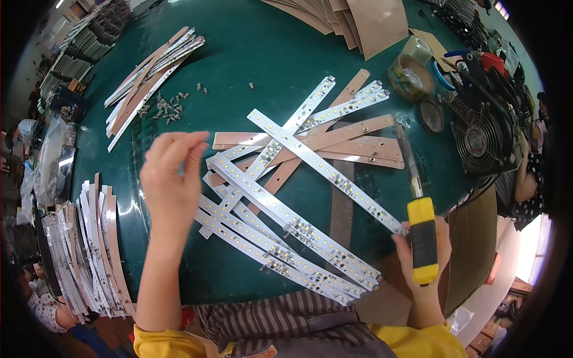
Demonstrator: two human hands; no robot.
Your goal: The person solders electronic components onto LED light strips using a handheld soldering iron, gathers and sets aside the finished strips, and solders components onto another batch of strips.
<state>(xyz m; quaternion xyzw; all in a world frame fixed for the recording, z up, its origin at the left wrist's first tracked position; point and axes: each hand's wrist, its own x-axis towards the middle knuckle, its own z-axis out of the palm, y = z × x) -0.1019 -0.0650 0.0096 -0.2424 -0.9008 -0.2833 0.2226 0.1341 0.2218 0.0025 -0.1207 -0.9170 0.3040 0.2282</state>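
My right hand (pixel 443 244), at the lower right, is closed round a soldering iron with a yellow and black handle (pixel 424 238); its metal shaft points away from me. The same hand's thumb and finger pinch the near end of a white LED strip board (pixel 322 161), which slants up to the left over the pile. Raised left of the pile, my left hand (pixel 173 173) has its fingertips drawn together; whatever they hold, if anything, is too small to make out. Beneath lie more LED strip boards (pixel 286 224) and brown strips (pixel 358 146), crossing one another.
Small metal parts (pixel 169 107) lie scattered beyond my left hand. Bundled strips (pixel 152 80) rest at the far left, more stacked strips (pixel 89 250) at the near left. A fan (pixel 477 140), a round container (pixel 410 77) and brown sheets (pixel 376 24) occupy the right and far side.
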